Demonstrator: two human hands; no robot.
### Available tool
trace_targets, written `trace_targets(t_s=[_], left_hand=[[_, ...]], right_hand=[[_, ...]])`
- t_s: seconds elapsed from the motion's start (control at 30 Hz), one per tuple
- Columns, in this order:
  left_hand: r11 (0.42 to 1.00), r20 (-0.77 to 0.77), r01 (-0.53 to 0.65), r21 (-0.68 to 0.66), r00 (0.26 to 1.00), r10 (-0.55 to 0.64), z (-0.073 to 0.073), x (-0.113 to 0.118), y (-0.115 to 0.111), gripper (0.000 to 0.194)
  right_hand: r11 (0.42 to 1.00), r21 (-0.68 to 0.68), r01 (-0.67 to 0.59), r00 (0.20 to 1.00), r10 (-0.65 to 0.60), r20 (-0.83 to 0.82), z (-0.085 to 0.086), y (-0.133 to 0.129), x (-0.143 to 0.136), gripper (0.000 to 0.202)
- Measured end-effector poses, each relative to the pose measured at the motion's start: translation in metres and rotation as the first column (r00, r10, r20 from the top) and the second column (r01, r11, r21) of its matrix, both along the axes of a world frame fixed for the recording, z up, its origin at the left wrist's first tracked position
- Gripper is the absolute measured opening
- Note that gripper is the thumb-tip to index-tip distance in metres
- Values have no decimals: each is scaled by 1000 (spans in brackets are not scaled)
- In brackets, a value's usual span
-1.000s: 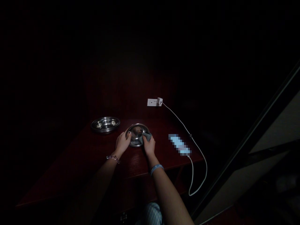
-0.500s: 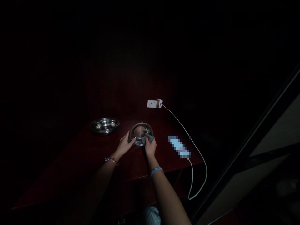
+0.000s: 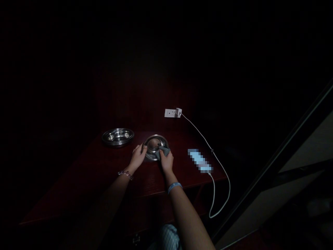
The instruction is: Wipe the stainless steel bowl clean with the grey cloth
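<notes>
A shiny metal bowl (image 3: 153, 144) with a wide rim is tilted toward me above the dark red table. My left hand (image 3: 137, 158) grips its left rim, thumb on the inner side and fingers behind. My right hand (image 3: 166, 161) is closed on a grey cloth (image 3: 163, 151), pressing it against the bowl's lower right inside. Part of the cloth and the fingers under it are hidden. Left of my hands rests a small stack of similar metal bowls (image 3: 118, 136).
The dark red table (image 3: 109, 173) ends at a front edge below my hands. A lit phone (image 3: 199, 160) lies to the right, its white cable (image 3: 201, 134) looping past the edge to a charger (image 3: 178, 112) in a wall socket (image 3: 170, 113). Surroundings are very dark.
My left hand has shifted its grip slightly along the bowl's rim, and the bowl has turned a little. The cloth stays near the lower right of the bowl. The view has moved slightly.
</notes>
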State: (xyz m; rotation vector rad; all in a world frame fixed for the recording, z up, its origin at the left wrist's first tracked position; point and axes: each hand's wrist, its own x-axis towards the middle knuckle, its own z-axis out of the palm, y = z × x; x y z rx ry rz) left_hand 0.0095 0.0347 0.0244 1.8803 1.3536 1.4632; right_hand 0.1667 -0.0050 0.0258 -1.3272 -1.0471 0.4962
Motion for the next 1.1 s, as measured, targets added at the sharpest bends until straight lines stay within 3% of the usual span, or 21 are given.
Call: trace_targets(t_s=[0.2,0.47,0.83,1.1], left_hand=[[997,-85,-81,7,993,81,-2,-3,1,32],[997,-32,-72,-17,997,71,1,-3,0,34],[999,8,34,1,999,-34,1,1,1,37],[989,146,149,-6,978,-147,4,1,-3,46]], right_hand=[[1000,-8,-23,1000,23,18,3,-2,-2,28],[999,-26,-20,999,21,38,4,-3,-2,24],[999,-27,25,997,-23,80,-1,1,0,23],[999,-33,20,996,-17,83,0,-1,-1,23]])
